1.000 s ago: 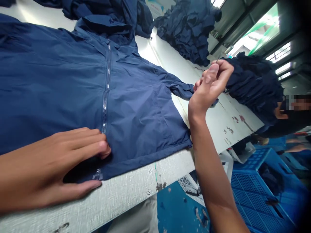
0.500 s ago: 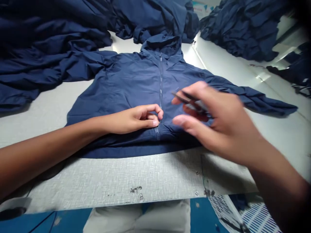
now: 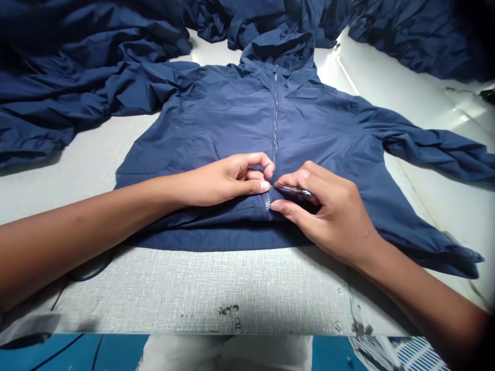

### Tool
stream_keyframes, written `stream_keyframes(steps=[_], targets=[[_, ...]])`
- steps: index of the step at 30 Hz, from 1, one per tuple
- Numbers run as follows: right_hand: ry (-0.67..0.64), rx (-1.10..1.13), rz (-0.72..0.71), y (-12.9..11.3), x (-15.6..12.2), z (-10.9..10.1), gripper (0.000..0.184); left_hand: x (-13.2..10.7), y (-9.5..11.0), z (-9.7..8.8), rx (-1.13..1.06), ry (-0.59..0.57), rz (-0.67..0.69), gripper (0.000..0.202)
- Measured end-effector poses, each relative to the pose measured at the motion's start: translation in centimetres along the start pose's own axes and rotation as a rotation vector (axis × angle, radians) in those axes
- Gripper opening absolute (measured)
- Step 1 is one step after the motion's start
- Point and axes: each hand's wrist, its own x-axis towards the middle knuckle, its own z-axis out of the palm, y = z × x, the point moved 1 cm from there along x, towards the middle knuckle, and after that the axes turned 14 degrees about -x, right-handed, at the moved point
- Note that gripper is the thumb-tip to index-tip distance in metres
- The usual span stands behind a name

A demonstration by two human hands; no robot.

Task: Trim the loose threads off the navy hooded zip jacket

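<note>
A navy hooded jacket (image 3: pixel 228 123) lies front up across the table, its zipper (image 3: pixel 276 121) running down the middle from the hood. My left hand (image 3: pixel 243 178) rests on the lower front, thumb and fingers pinching the fabric beside the zipper. Close against it on the right, my right hand (image 3: pixel 328 206) is closed around small metal thread snips (image 3: pixel 296 189), whose tips point at the spot pinched by the left. The right thumb touches the jacket near the zipper teeth. Most of the snips is hidden inside the palm.
Heaped navy garments (image 3: pixel 77 67) fill the left and back of the pale table (image 3: pixel 174 288). Another navy pile (image 3: pixel 429 36) sits at the back right. Below the front edge are a white slatted basket (image 3: pixel 419 353) and dark cables on a blue floor.
My right hand has come down and left with the snips, from above the jacket to the zipper beside my left hand. The left keeps its pinch. The view has shifted somewhat.
</note>
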Motion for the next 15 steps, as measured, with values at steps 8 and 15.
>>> stream_keyframes(steps=[8, 15], targets=[[-0.194, 0.207, 0.142, 1.5, 0.5, 1.2, 0.011, -0.4, 1.0, -0.2, 0.147, -0.056, -0.023, 0.007], [-0.205, 0.303, 0.223, 2.3, 0.9, 1.2, 0.022, -1.8, 2.0, -0.5, 0.607, -0.230, 0.091, 0.024]])
